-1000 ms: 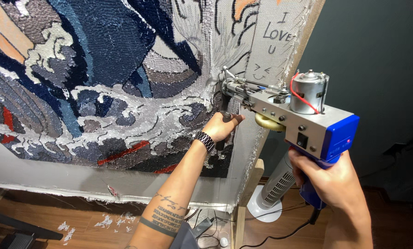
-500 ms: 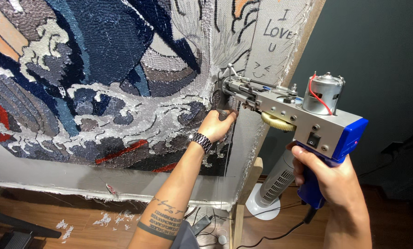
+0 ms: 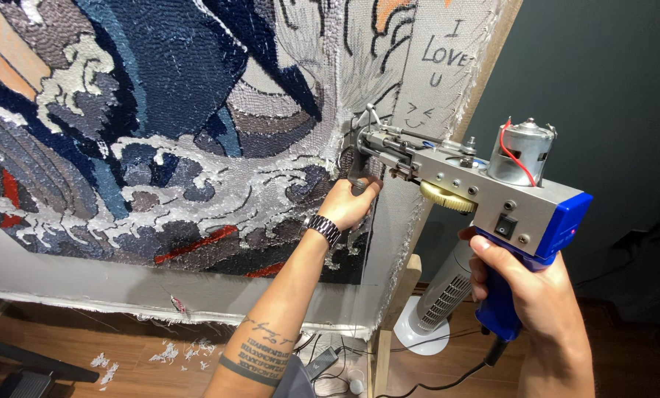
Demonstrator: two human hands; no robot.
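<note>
A silver and blue tufting gun (image 3: pixel 485 195) with a small motor on top is pressed nose-first against a tufted rug (image 3: pixel 160 133) stretched on a wooden frame. My right hand (image 3: pixel 533 295) grips the gun's blue rear handle. My left hand (image 3: pixel 351 203), with a dark watch on the wrist, wraps around the gun's front handle close to the cloth. The rug shows dark blue, grey and white wave shapes with red and orange patches. The needle tip sits at the rug's right edge, near bare grey backing cloth (image 3: pixel 418 81) with handwriting on it.
The wooden frame post (image 3: pixel 396 309) runs down beside the gun. A white tower fan (image 3: pixel 437 309) stands on the wooden floor behind it, with cables and a power strip (image 3: pixel 322 361) below. Yarn scraps (image 3: pixel 168 352) lie on the floor. A dark wall fills the right.
The gun and both hands have shifted slightly right and down along the rug's right edge. The grip of each hand is unchanged.
</note>
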